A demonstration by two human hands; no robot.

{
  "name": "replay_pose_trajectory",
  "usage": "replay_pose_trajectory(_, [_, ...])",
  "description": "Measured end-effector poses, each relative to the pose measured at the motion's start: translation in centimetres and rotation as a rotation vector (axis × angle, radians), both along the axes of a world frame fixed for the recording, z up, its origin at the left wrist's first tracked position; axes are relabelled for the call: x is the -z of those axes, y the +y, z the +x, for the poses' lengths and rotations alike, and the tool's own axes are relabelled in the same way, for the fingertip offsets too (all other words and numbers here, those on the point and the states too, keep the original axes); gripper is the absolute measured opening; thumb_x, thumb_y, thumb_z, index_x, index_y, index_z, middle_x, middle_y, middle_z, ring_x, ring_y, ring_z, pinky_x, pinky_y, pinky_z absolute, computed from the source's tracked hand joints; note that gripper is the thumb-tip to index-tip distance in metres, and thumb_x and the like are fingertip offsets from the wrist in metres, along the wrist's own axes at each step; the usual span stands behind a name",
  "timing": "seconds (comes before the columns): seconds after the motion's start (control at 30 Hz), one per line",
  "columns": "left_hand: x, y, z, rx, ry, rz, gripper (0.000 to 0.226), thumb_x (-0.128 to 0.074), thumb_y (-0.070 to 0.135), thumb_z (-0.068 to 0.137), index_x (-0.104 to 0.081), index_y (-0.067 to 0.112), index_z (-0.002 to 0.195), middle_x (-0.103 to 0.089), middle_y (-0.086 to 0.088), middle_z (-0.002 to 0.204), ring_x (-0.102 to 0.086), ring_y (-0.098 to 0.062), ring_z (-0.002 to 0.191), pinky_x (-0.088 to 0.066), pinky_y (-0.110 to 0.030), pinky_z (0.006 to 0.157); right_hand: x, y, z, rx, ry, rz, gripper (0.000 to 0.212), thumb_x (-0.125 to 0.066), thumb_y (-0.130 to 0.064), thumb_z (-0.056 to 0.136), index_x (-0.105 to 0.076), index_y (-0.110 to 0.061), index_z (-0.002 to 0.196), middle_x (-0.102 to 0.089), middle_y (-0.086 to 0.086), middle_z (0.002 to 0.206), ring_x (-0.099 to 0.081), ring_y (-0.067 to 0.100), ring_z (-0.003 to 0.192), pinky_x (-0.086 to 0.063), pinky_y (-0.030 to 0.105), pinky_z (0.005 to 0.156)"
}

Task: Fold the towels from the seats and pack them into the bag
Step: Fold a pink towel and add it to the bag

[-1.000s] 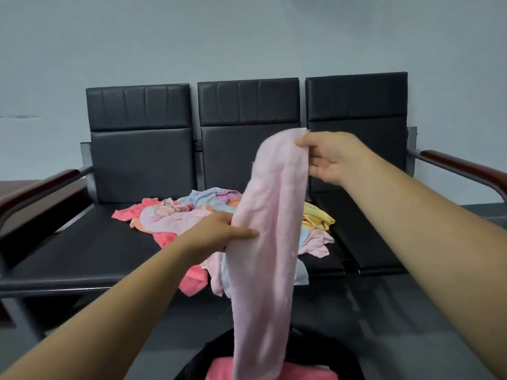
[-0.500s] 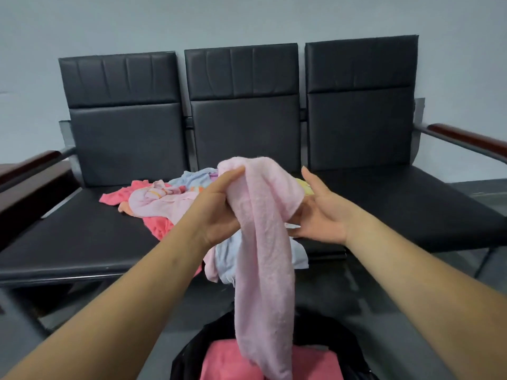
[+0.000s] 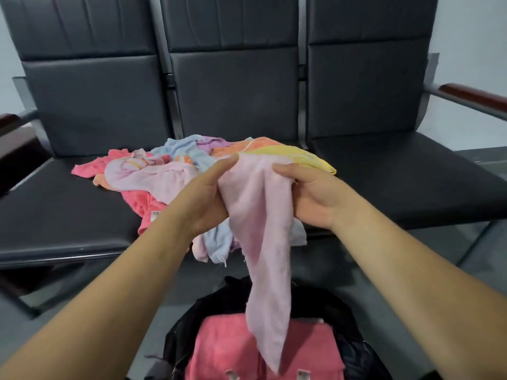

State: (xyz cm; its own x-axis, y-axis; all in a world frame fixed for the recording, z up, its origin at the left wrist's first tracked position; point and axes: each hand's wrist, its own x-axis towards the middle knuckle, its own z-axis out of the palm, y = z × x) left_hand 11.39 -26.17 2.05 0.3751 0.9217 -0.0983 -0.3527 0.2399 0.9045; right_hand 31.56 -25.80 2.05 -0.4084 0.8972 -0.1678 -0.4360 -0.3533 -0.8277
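Hands now drawn together, lower than second ago: left hand grips bunched top of pink towel, right hand pinches same. Tail hangs over bag. Fold looks half-done; pile waits on seats.

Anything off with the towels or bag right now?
The towel pile spills over the seat's front edge, a few ends hanging loose. The pink towel, held by the left hand and right hand, dangles bunched over the bag.
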Motion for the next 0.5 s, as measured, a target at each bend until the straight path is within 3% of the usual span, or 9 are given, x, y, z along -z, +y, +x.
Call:
replay_pose_trajectory(0.07, [0.5, -0.4, 0.0, 0.085, 0.226, 0.103, 0.047, -0.063, 0.031, 0.096, -0.060, 0.005, 0.134, -0.066, -0.012, 0.133, -0.062, -0.027, 0.125, -0.049, -0.046, 0.108, -0.6, 0.7, 0.1, 0.060, 0.028, 0.001, 0.057, -0.071, -0.018, 0.089, -0.055, 0.004, 0.140, -0.059, 0.023, 0.140, -0.058, 0.034, 0.132, -0.041, 0.046, 0.116])
replay_pose_trajectory(0.13, [1.1, -0.8, -0.1, 0.064, 0.538, 0.211, 0.030, -0.075, 0.020, 0.090, -0.072, 0.003, 0.114, -0.075, -0.011, 0.114, -0.069, -0.021, 0.109, -0.052, -0.044, 0.104, -1.3, 1.3, 0.4, 0.105, 0.021, -0.002, 0.055, -0.070, -0.019, 0.091, -0.056, 0.004, 0.139, -0.062, 0.024, 0.137, -0.062, 0.036, 0.126, -0.046, 0.047, 0.112])
replay_pose_trajectory(0.2, [1.7, -0.7, -0.4, 0.043, 0.677, 0.267, 0.017, -0.076, 0.015, 0.089, -0.076, 0.002, 0.099, -0.077, -0.011, 0.102, -0.070, -0.017, 0.098, -0.052, -0.042, 0.103, -1.8, 1.6, 0.7, 0.120, -0.001, -0.005, 0.052, -0.071, -0.020, 0.091, -0.059, 0.004, 0.135, -0.065, 0.024, 0.132, -0.065, 0.037, 0.122, -0.048, 0.048, 0.108])
replay_pose_trajectory(0.27, [1.8, -0.4, -0.8, 0.030, 0.510, 0.219, 0.011, -0.071, 0.015, 0.087, -0.070, 0.004, 0.091, -0.075, -0.011, 0.092, -0.069, -0.020, 0.094, -0.051, -0.042, 0.103, -1.9, 1.8, 0.9, 0.170, -0.074, 0.007, 0.049, -0.073, -0.017, 0.090, -0.061, 0.006, 0.132, -0.066, 0.025, 0.129, -0.067, 0.037, 0.117, -0.051, 0.049, 0.105])
replay_pose_trajectory(0.33, [1.9, 0.3, -1.2, 0.025, 0.237, 0.086, 0.009, -0.065, 0.019, 0.085, -0.064, 0.011, 0.088, -0.069, -0.008, 0.089, -0.066, -0.023, 0.090, -0.054, -0.041, 0.096, -1.9, 1.7, 1.0, 0.233, -0.137, 0.019, 0.046, -0.072, -0.012, 0.091, -0.061, 0.007, 0.131, -0.068, 0.025, 0.126, -0.070, 0.035, 0.113, -0.056, 0.048, 0.099])
replay_pose_trajectory(0.37, [2.1, 0.4, -1.2, 0.038, 0.185, 0.044, 0.010, -0.067, 0.021, 0.087, -0.063, 0.012, 0.090, -0.067, -0.008, 0.089, -0.065, -0.023, 0.088, -0.057, -0.038, 0.091, -2.0, 1.5, 0.9, 0.234, -0.146, 0.013, 0.046, -0.071, -0.011, 0.092, -0.060, 0.007, 0.132, -0.069, 0.024, 0.124, -0.070, 0.034, 0.113, -0.056, 0.047, 0.098])
replay_pose_trajectory(0.5, [3.5, -0.8, 0.3, 0.109, 0.324, -0.063, 0.043, -0.076, 0.040, 0.083, -0.062, 0.008, 0.108, -0.066, -0.015, 0.102, -0.061, -0.026, 0.095, -0.053, -0.038, 0.096, -2.0, 0.8, 0.3, 0.207, -0.112, -0.057, 0.042, -0.071, -0.016, 0.093, -0.064, 0.002, 0.130, -0.071, 0.019, 0.122, -0.070, 0.030, 0.114, -0.054, 0.045, 0.102])
